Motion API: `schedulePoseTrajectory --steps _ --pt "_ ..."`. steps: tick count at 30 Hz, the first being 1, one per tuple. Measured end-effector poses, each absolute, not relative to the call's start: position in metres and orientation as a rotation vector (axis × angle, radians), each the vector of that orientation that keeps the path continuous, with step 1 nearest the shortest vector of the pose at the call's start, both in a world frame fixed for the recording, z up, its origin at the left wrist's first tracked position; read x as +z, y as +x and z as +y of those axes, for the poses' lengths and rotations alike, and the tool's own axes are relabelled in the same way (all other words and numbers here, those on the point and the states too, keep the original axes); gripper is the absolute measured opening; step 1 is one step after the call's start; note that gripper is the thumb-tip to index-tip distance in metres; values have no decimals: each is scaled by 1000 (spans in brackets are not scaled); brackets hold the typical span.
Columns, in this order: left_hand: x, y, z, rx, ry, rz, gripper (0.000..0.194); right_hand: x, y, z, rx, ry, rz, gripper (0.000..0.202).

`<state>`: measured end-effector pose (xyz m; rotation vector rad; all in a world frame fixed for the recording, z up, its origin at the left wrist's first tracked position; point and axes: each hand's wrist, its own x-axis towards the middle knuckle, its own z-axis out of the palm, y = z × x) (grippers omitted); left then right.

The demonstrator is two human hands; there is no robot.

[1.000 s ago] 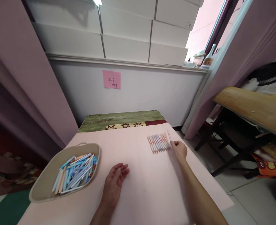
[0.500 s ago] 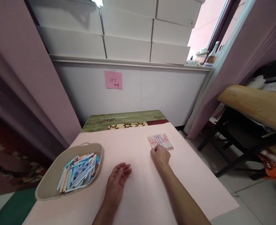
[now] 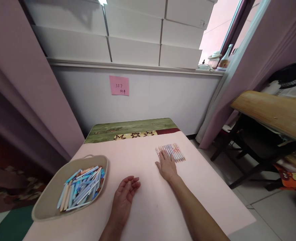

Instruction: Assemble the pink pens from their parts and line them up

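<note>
Several slim, patterned pens point(image 3: 177, 152) lie side by side in a neat row at the far right of the pink table. Across the row's left end my right hand point(image 3: 166, 165) rests palm down, its fingers outstretched over the pens and the thumb apart. My left hand point(image 3: 127, 192) is in the middle near side, palm turned inward and fingers loosely curled, with nothing visible in it. To its left stands a beige basket point(image 3: 46, 206) holding a jumble of pens point(image 3: 84, 187), mostly blue, white and peach.
The pink table surface point(image 3: 135, 157) runs up to a green wood-patterned strip point(image 3: 130, 125) by the wall. A pink note point(image 3: 119, 85) is stuck on that wall, under stacked white boxes point(image 3: 135, 50). A wooden desk point(image 3: 273, 108) stands at right; curtains hang on both sides.
My right hand has gone from closed fingers at the row's lower edge to outstretched fingers over its left end. My left hand has hardly moved. The view has shifted slightly.
</note>
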<state>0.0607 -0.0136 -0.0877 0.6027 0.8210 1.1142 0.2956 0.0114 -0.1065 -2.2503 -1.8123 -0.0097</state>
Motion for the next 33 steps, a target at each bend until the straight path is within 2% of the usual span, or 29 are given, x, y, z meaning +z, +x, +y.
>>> schedulePoseTrajectory --steps 7,13,18,23,26,29,33 --pt "-91 59 -14 1104 617 800 31 -110 293 13 -60 -2279 -1731 57" --pt "-89 59 -14 1104 608 788 31 -100 291 20 -3 -2192 -1906 50" --pt "-89 58 -15 1106 604 777 32 -100 294 28 176 -2228 -1881 64" --pt "-90 58 -15 1094 604 773 32 -98 316 37 71 -2313 -1668 78" --pt "-90 58 -15 1097 602 771 32 -100 332 42 155 -2425 -1566 84" --pt "-89 59 -15 1099 602 769 32 -103 340 44 239 -2462 -1558 86" --pt "-90 59 -14 1101 609 778 31 -104 332 43 151 -2389 -1622 82"
